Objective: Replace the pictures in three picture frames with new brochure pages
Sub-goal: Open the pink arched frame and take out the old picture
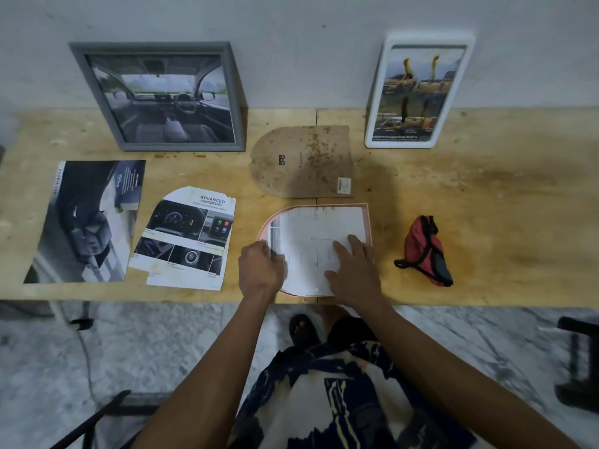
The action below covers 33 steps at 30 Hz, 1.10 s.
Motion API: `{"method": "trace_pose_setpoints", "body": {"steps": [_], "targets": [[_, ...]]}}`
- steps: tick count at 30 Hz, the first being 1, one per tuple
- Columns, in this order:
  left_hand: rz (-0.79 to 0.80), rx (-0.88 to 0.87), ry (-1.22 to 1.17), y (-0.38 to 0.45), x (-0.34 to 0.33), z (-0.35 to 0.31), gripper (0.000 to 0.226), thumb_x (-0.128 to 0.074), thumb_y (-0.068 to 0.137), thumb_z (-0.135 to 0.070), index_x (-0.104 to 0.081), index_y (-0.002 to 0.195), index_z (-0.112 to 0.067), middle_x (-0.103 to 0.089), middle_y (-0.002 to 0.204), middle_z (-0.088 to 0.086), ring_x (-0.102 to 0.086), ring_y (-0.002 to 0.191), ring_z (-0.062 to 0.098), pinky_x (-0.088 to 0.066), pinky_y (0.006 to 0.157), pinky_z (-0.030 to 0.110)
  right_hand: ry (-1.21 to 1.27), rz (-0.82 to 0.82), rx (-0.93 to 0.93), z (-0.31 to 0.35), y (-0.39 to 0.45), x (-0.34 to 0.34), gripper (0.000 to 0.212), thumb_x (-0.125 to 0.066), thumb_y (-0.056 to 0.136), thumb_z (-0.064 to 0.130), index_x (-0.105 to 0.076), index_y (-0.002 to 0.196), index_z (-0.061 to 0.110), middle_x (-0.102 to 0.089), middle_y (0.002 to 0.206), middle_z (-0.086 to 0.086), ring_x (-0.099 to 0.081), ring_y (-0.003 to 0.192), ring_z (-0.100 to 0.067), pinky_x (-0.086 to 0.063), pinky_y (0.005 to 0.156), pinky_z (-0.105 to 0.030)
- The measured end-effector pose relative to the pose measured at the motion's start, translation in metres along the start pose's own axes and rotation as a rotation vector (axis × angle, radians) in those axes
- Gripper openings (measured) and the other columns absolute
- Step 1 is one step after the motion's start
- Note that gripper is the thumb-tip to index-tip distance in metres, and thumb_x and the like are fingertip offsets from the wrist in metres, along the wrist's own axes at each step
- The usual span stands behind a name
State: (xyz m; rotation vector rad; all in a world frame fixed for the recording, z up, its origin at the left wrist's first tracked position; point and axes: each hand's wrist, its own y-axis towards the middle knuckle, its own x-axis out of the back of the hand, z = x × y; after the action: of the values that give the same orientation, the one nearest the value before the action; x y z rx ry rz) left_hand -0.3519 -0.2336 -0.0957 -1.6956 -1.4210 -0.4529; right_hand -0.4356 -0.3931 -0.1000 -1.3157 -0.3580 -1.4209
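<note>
1. My left hand point(261, 267) curls its fingers onto the left edge of the pale brochure page point(319, 247), pinching it.
2. My right hand point(355, 270) lies flat, fingers spread, pressing the page into the pink arched frame point(264, 226) near the front edge of the plywood table point(486, 196).
3. The brown backing board point(301, 162) lies just behind it.
4. A grey frame point(155, 95) and a white frame point(419, 90) lean against the pale wall point(308, 43).
5. Two loose pages point(89, 222) lie left; a red pouch point(424, 251) sits right.
6. Marbled floor point(162, 345) lies below.
</note>
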Motion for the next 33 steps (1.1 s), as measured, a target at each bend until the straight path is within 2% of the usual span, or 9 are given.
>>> {"method": "trace_pose_setpoints", "body": {"steps": [4,6,9,15,18,20,24,28,33], "targets": [[-0.016,0.051,-0.006,-0.004,-0.005,-0.001,0.013,-0.068,0.088,-0.016,-0.067,0.091,-0.003,-0.068,0.087,0.012,-0.059,0.076,0.023,-0.043,0.069,0.027,-0.016,0.005,0.009,-0.001,0.0,0.001,0.064,-0.056,0.093,0.038,-0.03,0.149,0.022,-0.016,0.159,-0.005,-0.013,0.143,-0.03,-0.021,0.117,-0.038],[-0.029,0.049,0.01,-0.005,-0.01,-0.001,0.019,-0.067,0.089,-0.018,-0.067,0.098,-0.002,-0.067,0.099,0.016,-0.063,0.087,0.029,-0.047,0.073,0.031,-0.014,0.005,0.01,-0.001,0.0,0.001,0.064,-0.056,0.093,0.038,-0.03,0.149,0.023,-0.016,0.158,-0.005,-0.013,0.143,-0.03,-0.023,0.116,-0.038],[-0.033,0.08,0.07,-0.006,-0.015,-0.006,0.023,-0.068,0.089,-0.024,-0.066,0.103,-0.007,-0.059,0.111,0.018,-0.058,0.105,0.035,-0.048,0.08,0.037,-0.011,0.006,0.007,-0.001,0.0,0.002,0.063,-0.056,0.093,0.038,-0.03,0.148,0.024,-0.016,0.158,-0.004,-0.014,0.142,-0.029,-0.026,0.115,-0.038],[-0.089,0.097,0.021,-0.001,-0.013,-0.007,0.019,-0.067,0.087,-0.023,-0.068,0.08,-0.005,-0.063,0.09,0.017,-0.063,0.083,0.033,-0.051,0.066,0.036,-0.024,0.019,0.021,-0.002,0.003,0.004,0.062,-0.057,0.093,0.039,-0.03,0.147,0.024,-0.014,0.158,-0.004,-0.012,0.142,-0.029,-0.027,0.114,-0.037],[-0.095,0.112,0.036,-0.001,-0.016,-0.004,0.023,-0.064,0.088,-0.027,-0.067,0.074,-0.01,-0.065,0.083,0.013,-0.065,0.079,0.031,-0.055,0.064,0.038,-0.035,0.022,0.035,-0.003,0.004,0.004,0.062,-0.057,0.093,0.04,-0.031,0.147,0.024,-0.014,0.157,-0.005,-0.012,0.142,-0.03,-0.029,0.113,-0.037],[-0.083,0.098,0.075,-0.002,-0.018,-0.005,0.024,-0.061,0.091,-0.028,-0.067,0.078,-0.008,-0.064,0.085,0.014,-0.065,0.083,0.033,-0.055,0.064,0.04,-0.038,0.027,0.039,-0.002,0.005,0.005,0.062,-0.058,0.093,0.04,-0.031,0.147,0.024,-0.014,0.157,-0.005,-0.012,0.142,-0.031,-0.028,0.114,-0.037],[-0.077,0.113,0.133,-0.005,-0.019,-0.014,0.025,-0.063,0.092,-0.029,-0.07,0.099,-0.006,-0.059,0.107,0.018,-0.06,0.1,0.034,-0.052,0.077,0.042,-0.046,0.022,0.035,-0.002,0.006,0.004,0.062,-0.059,0.092,0.041,-0.031,0.145,0.025,-0.013,0.156,-0.004,-0.013,0.142,-0.03,-0.029,0.113,-0.037],[-0.092,0.162,0.014,-0.001,-0.02,-0.015,0.021,-0.066,0.088,-0.026,-0.07,0.096,-0.007,-0.067,0.1,0.015,-0.066,0.095,0.033,-0.053,0.073,0.038,-0.061,0.019,0.057,-0.003,0.007,0.003,0.064,-0.06,0.091,0.041,-0.031,0.145,0.024,-0.014,0.156,-0.006,-0.014,0.142,-0.031,-0.027,0.114,-0.036],[-0.09,0.211,-0.127,-0.006,-0.014,-0.02,0.029,-0.071,0.087,-0.021,-0.056,0.11,-0.014,-0.069,0.105,0.012,-0.064,0.099,0.033,-0.045,0.076,0.035,-0.069,0.003,0.062,-0.004,0.007,0.002,0.063,-0.06,0.09,0.041,-0.032,0.143,0.024,-0.016,0.155,-0.006,-0.016,0.141,-0.031,-0.032,0.111,-0.036]]}}
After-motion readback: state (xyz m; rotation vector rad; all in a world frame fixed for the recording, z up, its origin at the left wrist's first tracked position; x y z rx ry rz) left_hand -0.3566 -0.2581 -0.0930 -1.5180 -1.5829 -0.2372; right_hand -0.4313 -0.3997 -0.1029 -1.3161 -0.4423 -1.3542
